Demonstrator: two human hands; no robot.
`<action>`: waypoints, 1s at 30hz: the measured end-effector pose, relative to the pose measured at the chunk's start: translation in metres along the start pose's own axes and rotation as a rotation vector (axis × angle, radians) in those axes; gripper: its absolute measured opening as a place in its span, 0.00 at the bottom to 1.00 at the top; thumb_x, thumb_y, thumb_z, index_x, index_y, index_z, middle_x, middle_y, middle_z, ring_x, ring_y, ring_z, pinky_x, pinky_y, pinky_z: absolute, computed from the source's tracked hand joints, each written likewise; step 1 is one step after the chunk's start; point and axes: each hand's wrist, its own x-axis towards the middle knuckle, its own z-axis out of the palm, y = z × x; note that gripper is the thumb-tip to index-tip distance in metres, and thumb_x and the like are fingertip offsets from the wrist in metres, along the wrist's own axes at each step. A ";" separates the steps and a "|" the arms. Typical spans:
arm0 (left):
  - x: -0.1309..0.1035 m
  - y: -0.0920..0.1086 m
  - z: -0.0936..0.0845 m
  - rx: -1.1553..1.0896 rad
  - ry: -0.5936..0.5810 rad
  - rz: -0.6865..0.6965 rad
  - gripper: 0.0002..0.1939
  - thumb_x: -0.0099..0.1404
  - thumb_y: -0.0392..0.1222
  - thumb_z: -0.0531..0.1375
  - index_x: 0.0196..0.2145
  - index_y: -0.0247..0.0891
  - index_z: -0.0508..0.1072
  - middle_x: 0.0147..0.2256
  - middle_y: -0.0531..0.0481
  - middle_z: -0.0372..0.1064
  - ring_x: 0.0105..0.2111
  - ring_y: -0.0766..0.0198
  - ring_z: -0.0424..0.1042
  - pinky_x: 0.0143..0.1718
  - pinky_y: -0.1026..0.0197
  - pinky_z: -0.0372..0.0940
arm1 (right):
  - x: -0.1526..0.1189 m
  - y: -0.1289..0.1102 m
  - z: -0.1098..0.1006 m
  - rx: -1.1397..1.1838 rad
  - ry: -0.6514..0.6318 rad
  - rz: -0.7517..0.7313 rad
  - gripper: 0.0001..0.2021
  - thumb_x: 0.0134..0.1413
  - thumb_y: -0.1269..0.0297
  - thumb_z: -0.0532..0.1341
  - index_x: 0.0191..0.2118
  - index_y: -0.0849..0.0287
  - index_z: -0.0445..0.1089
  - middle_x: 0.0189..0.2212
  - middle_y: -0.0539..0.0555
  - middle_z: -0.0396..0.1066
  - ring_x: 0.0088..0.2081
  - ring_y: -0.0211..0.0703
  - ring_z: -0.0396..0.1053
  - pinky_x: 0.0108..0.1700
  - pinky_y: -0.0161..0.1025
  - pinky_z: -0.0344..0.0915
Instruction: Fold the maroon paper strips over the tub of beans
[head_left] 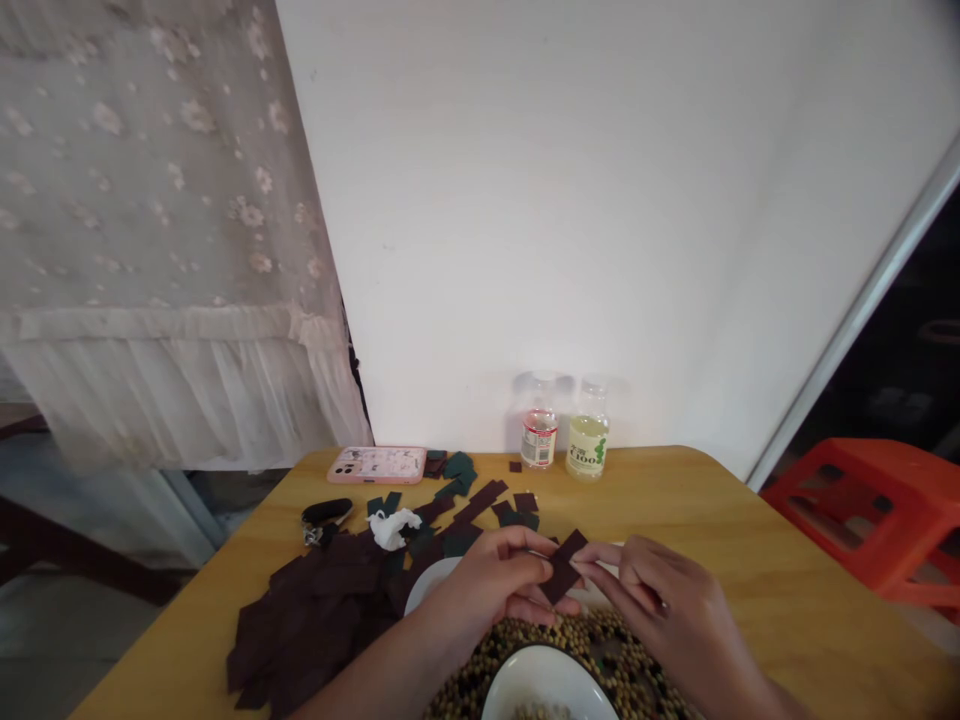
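My left hand [514,575] holds a dark maroon rectangular piece [562,568] between thumb and fingers, tilted above a tray of small tan and dark beads [622,650]. My right hand [660,590] pinches at the right edge of that same piece with thumb and forefinger; whether something small is between those fingertips cannot be made out. Below them a white bowl [506,690] with pale grains stands among the beads. Part of a white dish [429,580] shows behind my left wrist. A large heap of maroon pieces [315,620] lies to the left.
On the wooden table [810,600] are a pink phone [377,465], a black-handled clipper-like item [326,512], crumpled white tissue [394,528] and scattered green pieces [459,470]. Two bottles [539,440] [588,445] stand by the wall. A red stool [862,510] is at the right.
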 end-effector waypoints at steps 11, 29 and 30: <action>0.000 0.002 0.001 0.006 -0.001 -0.007 0.17 0.46 0.39 0.63 0.35 0.33 0.67 0.25 0.48 0.72 0.28 0.59 0.75 0.28 0.65 0.67 | 0.002 0.001 0.000 -0.015 0.004 0.011 0.17 0.57 0.68 0.56 0.19 0.55 0.52 0.16 0.46 0.60 0.24 0.38 0.70 0.24 0.31 0.62; -0.001 0.002 0.000 0.005 -0.007 -0.007 0.16 0.46 0.40 0.63 0.35 0.33 0.67 0.25 0.50 0.71 0.28 0.59 0.75 0.28 0.65 0.67 | 0.002 -0.001 0.001 -0.014 -0.008 0.001 0.16 0.57 0.67 0.56 0.19 0.56 0.53 0.15 0.46 0.60 0.22 0.38 0.69 0.24 0.31 0.62; 0.000 0.002 0.000 0.004 -0.015 -0.004 0.16 0.47 0.39 0.62 0.35 0.33 0.67 0.25 0.49 0.72 0.28 0.59 0.75 0.27 0.65 0.66 | 0.002 -0.001 0.001 -0.015 -0.003 0.016 0.16 0.57 0.67 0.56 0.19 0.56 0.53 0.15 0.46 0.61 0.23 0.38 0.69 0.24 0.31 0.63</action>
